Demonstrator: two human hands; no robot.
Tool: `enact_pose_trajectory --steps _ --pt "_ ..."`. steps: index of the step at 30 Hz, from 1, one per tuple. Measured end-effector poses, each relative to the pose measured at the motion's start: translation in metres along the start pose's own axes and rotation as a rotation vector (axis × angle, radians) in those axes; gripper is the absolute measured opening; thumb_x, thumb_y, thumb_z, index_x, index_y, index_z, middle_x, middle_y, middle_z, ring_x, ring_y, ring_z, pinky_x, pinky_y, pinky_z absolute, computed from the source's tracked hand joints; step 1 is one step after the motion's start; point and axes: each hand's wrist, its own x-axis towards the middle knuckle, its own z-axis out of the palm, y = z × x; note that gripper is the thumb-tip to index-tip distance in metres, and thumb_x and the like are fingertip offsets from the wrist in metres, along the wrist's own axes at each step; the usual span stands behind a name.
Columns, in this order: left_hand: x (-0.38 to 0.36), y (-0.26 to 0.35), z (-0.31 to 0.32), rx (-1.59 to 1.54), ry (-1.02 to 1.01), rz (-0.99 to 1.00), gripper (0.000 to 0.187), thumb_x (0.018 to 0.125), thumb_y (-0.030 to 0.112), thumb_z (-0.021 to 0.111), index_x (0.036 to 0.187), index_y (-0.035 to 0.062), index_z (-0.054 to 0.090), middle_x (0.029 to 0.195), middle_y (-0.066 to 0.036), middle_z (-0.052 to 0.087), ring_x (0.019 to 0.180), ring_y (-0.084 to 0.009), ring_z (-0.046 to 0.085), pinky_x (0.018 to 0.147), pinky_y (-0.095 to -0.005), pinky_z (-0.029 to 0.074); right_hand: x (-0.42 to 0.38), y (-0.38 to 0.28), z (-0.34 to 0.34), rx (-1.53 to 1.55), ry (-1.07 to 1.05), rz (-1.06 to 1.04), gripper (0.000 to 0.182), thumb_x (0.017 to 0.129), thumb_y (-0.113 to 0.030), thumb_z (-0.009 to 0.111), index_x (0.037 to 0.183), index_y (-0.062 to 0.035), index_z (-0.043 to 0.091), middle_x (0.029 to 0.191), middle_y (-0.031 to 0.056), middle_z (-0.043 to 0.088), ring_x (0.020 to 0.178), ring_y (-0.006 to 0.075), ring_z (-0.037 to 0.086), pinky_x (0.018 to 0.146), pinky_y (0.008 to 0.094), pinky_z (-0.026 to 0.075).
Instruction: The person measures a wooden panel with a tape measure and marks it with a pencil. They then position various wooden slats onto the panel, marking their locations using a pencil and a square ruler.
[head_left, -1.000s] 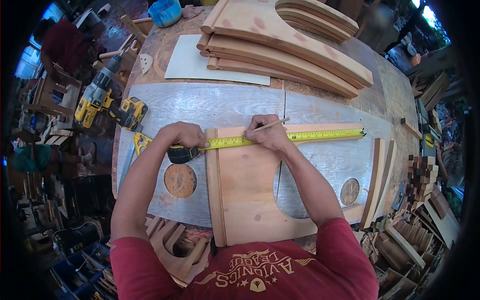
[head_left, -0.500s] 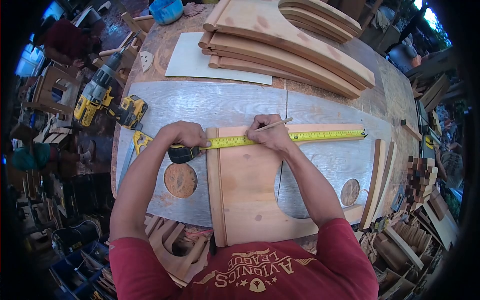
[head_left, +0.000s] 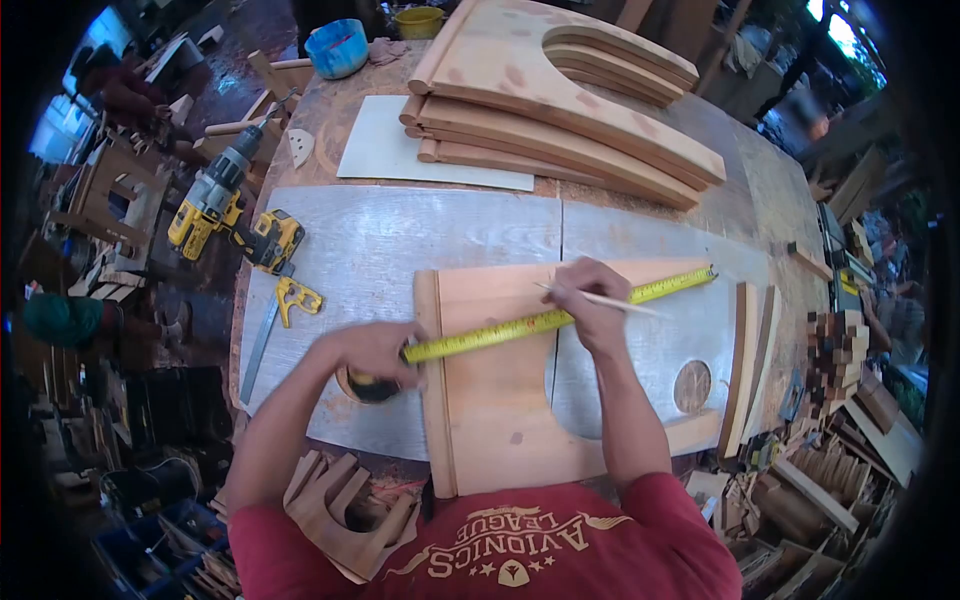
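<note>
My left hand point(head_left: 378, 352) is closed round the black case of the tape measure point(head_left: 490, 336), beside the left edge of the wooden panel point(head_left: 495, 385). The yellow blade stretches out to the right at an upward slant, over the panel and the cut-out. Between the fingers of my right hand point(head_left: 590, 298) is a thin pencil point(head_left: 625, 304), and this hand is at the blade, near the panel's far edge. The panel has a U-shaped cut-out on its right and a rounded strip along its left edge.
Curved wooden panels point(head_left: 570, 130) lie stacked at the back. A yellow drill point(head_left: 205, 195) and a clamp point(head_left: 297, 297) are on the left. Two wooden strips point(head_left: 741, 370) lie at the right. People point(head_left: 125, 95) are in the background.
My left hand has moved toward me with the tape case, so the blade now slants. My right hand has shifted right and slightly nearer with the pencil.
</note>
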Motion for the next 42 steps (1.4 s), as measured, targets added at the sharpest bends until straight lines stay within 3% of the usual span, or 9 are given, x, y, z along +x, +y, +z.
enact_pose_trajectory --steps 7,16,19,25,28,30,35,40,42 --pt "-0.014 0.029 0.112 -0.194 0.098 0.187 0.071 0.076 0.026 0.080 0.134 -0.0016 0.049 0.112 -0.022 0.068 0.103 -0.0312 0.068 0.089 -0.0411 0.053 -0.136 -0.067 -0.070 0.134 0.320 -0.070 0.015 0.090 -0.003 0.069 0.078 -0.0019 0.060 0.078 0.0127 0.064 0.069 0.0210 0.066 0.063 0.0323 0.056" --pt "-0.051 0.037 0.112 -0.614 0.565 0.290 0.069 0.079 0.000 0.067 0.142 -0.0011 0.039 0.102 -0.009 0.063 0.090 -0.0183 0.064 0.080 -0.0311 0.054 -0.251 -0.077 -0.216 -0.665 0.956 0.121 0.025 0.101 -0.022 0.054 0.098 0.0012 0.063 0.084 0.0113 0.064 0.076 0.0211 0.063 0.072 0.0356 0.052" --pt "-0.063 0.002 0.122 -0.842 0.773 0.209 0.076 0.079 0.001 0.067 0.148 -0.0019 0.033 0.103 -0.011 0.062 0.090 -0.0178 0.063 0.080 -0.0309 0.054 -0.291 -0.060 -0.290 -1.464 0.799 0.346 0.035 0.092 -0.028 0.064 0.114 -0.0009 0.065 0.101 0.0181 0.067 0.091 0.0362 0.068 0.080 0.0455 0.054" --pt "-0.041 -0.118 0.144 -0.688 1.132 -0.260 0.081 0.084 0.018 0.069 0.151 -0.0055 0.030 0.114 -0.025 0.063 0.096 -0.0287 0.064 0.089 -0.0380 0.051 -0.303 -0.059 -0.321 -1.630 0.550 0.782 0.050 0.083 -0.034 0.073 0.122 -0.0053 0.061 0.127 0.0216 0.058 0.107 0.0406 0.066 0.092 0.0490 0.054" --pt "-0.023 -0.164 0.132 -0.725 1.399 -0.290 0.081 0.083 0.024 0.072 0.146 -0.0097 0.035 0.117 -0.031 0.061 0.104 -0.0344 0.063 0.096 -0.0398 0.048 -0.290 -0.056 -0.340 -1.620 0.473 0.874 0.054 0.079 -0.036 0.077 0.119 -0.0033 0.060 0.123 0.0216 0.060 0.107 0.0411 0.066 0.091 0.0501 0.055" --pt "-0.020 -0.164 0.122 -0.356 1.523 -0.522 0.081 0.084 0.031 0.074 0.144 -0.0097 0.038 0.124 -0.033 0.057 0.114 -0.0415 0.058 0.101 -0.0444 0.044 -0.287 -0.047 -0.364 -1.622 0.443 0.845 0.061 0.073 -0.039 0.082 0.118 -0.0018 0.061 0.121 0.0230 0.062 0.106 0.0413 0.066 0.091 0.0504 0.055" --pt "-0.032 -0.045 0.156 -0.232 1.576 -0.833 0.084 0.087 0.041 0.070 0.146 -0.0085 0.036 0.137 -0.030 0.046 0.131 -0.0471 0.041 0.110 -0.0538 0.034 -0.282 -0.069 -0.379 -1.341 0.446 0.842 0.049 0.073 -0.035 0.082 0.104 0.0007 0.067 0.103 0.0193 0.070 0.096 0.0317 0.070 0.081 0.0415 0.056" --pt "0.003 0.004 0.244 -0.171 1.725 -0.263 0.073 0.092 0.024 0.068 0.148 -0.0062 0.035 0.147 -0.027 0.043 0.138 -0.0416 0.040 0.114 -0.0508 0.033 -0.311 -0.066 -0.345 -0.604 0.479 0.630 0.029 0.080 -0.020 0.078 0.097 0.0012 0.068 0.094 0.0084 0.068 0.084 0.0150 0.065 0.074 0.0314 0.053" --pt "0.013 0.054 0.252 -0.630 1.499 0.006 0.068 0.094 0.019 0.067 0.149 -0.0058 0.035 0.149 -0.026 0.042 0.139 -0.0358 0.043 0.113 -0.0464 0.035 -0.311 -0.067 -0.265 -0.535 0.413 0.550 0.030 0.080 -0.018 0.077 0.101 0.0026 0.068 0.096 0.0086 0.068 0.084 0.0142 0.064 0.075 0.0314 0.053"
